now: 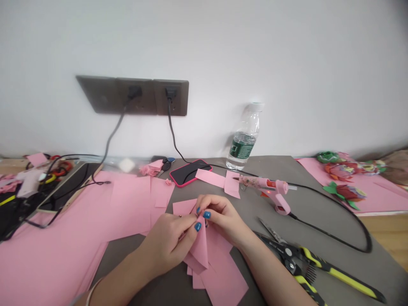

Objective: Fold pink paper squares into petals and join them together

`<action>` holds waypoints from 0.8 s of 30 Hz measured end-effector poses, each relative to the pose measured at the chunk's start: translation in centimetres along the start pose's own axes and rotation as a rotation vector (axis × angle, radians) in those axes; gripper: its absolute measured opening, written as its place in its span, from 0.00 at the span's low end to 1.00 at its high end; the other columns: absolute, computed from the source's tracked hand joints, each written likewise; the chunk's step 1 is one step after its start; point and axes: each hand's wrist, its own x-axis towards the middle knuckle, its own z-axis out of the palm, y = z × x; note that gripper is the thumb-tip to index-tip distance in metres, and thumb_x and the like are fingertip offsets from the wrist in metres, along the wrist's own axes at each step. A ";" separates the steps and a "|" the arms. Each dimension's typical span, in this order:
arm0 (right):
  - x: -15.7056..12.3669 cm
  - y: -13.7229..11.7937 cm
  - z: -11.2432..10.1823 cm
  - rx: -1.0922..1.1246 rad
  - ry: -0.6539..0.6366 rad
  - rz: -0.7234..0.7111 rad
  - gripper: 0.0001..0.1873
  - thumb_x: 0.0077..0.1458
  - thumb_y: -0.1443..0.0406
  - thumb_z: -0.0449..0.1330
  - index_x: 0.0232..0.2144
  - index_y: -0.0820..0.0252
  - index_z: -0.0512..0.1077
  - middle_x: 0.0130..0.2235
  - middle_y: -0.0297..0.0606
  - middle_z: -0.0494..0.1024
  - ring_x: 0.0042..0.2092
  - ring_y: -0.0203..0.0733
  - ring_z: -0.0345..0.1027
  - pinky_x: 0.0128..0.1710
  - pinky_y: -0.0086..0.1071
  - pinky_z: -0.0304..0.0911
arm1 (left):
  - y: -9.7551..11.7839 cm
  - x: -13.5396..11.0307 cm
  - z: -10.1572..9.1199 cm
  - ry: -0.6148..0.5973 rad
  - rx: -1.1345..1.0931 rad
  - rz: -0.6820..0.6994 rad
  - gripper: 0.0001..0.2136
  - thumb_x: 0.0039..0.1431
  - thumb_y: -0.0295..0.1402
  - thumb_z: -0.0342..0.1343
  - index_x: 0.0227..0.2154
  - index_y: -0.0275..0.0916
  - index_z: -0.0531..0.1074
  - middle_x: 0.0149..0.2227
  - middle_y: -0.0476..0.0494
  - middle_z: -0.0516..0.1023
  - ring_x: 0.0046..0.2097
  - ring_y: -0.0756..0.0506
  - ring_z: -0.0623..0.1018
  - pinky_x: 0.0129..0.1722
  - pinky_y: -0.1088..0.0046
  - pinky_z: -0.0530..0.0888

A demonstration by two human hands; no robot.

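Observation:
Both hands meet at the middle of the table around a folded piece of pink paper (200,250). My left hand (174,238) pinches the paper's upper edge between thumb and fingers. From the other side, my right hand (223,214) pinches the same spot, its blue-nailed thumb close to the left thumb. The held paper hangs down in a cone-like fold. Under it lie several loose pink paper pieces (225,280) on the grey tabletop. What sits right between the fingertips is mostly hidden.
A pink glue gun (270,189) with a black cord lies right of the hands, near yellow-black pliers (296,259). Behind stand a water bottle (244,140) and a pink-cased phone (191,172). Pink sheets (63,242) cover the left; paper flowers (346,193) lie far right.

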 end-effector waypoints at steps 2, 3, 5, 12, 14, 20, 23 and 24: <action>0.0 0.0 0.0 0.013 -0.006 0.000 0.07 0.54 0.60 0.70 0.29 0.57 0.80 0.30 0.33 0.73 0.27 0.32 0.60 0.26 0.27 0.56 | -0.1 0.0 0.0 0.001 0.006 0.010 0.14 0.69 0.30 0.41 0.25 0.41 0.52 0.21 0.55 0.54 0.22 0.51 0.58 0.25 0.72 0.53; 0.0 0.1 -0.1 0.020 -0.011 0.000 0.07 0.54 0.61 0.70 0.29 0.58 0.79 0.30 0.33 0.73 0.27 0.32 0.60 0.26 0.27 0.56 | -0.1 0.0 0.0 -0.002 0.007 0.012 0.14 0.69 0.30 0.41 0.25 0.41 0.53 0.21 0.55 0.54 0.22 0.51 0.58 0.25 0.72 0.53; 0.0 0.1 -0.1 0.031 -0.019 0.004 0.07 0.55 0.61 0.69 0.29 0.58 0.79 0.30 0.33 0.73 0.27 0.31 0.60 0.27 0.27 0.55 | 0.0 0.0 0.0 -0.012 0.003 0.004 0.14 0.69 0.30 0.40 0.25 0.41 0.53 0.22 0.55 0.55 0.23 0.51 0.58 0.25 0.72 0.53; -0.1 0.4 -0.1 -0.005 0.010 0.015 0.09 0.56 0.60 0.68 0.29 0.59 0.76 0.29 0.33 0.72 0.28 0.32 0.61 0.28 0.28 0.55 | 0.7 0.3 0.3 -0.010 -0.036 -0.056 0.16 0.72 0.35 0.39 0.28 0.39 0.63 0.20 0.56 0.55 0.21 0.51 0.59 0.23 0.72 0.52; -0.2 0.4 -0.1 -0.014 0.011 0.013 0.09 0.57 0.60 0.68 0.29 0.59 0.76 0.29 0.33 0.72 0.28 0.33 0.61 0.29 0.28 0.55 | 0.8 0.3 0.4 0.006 -0.040 -0.048 0.16 0.72 0.34 0.39 0.28 0.38 0.65 0.20 0.56 0.54 0.20 0.51 0.58 0.23 0.72 0.52; 0.0 0.4 -0.1 -0.013 0.003 0.005 0.09 0.57 0.61 0.68 0.29 0.60 0.76 0.29 0.32 0.71 0.28 0.32 0.59 0.28 0.28 0.54 | 0.4 0.2 0.7 0.062 -0.043 -0.018 0.19 0.72 0.36 0.38 0.30 0.38 0.70 0.19 0.52 0.64 0.21 0.49 0.65 0.23 0.73 0.57; 0.0 0.4 -0.2 -0.002 -0.002 0.008 0.08 0.57 0.61 0.68 0.30 0.60 0.76 0.30 0.32 0.71 0.28 0.32 0.59 0.28 0.28 0.54 | 0.4 0.1 0.7 0.082 -0.034 -0.012 0.19 0.73 0.37 0.37 0.30 0.38 0.70 0.20 0.49 0.70 0.21 0.48 0.68 0.23 0.73 0.60; 0.0 0.4 -0.2 0.001 -0.003 0.009 0.08 0.58 0.61 0.68 0.30 0.60 0.76 0.30 0.32 0.71 0.28 0.31 0.59 0.28 0.27 0.54 | 0.4 0.1 0.7 0.084 -0.030 -0.011 0.19 0.73 0.36 0.37 0.30 0.38 0.69 0.21 0.48 0.71 0.21 0.48 0.69 0.23 0.73 0.60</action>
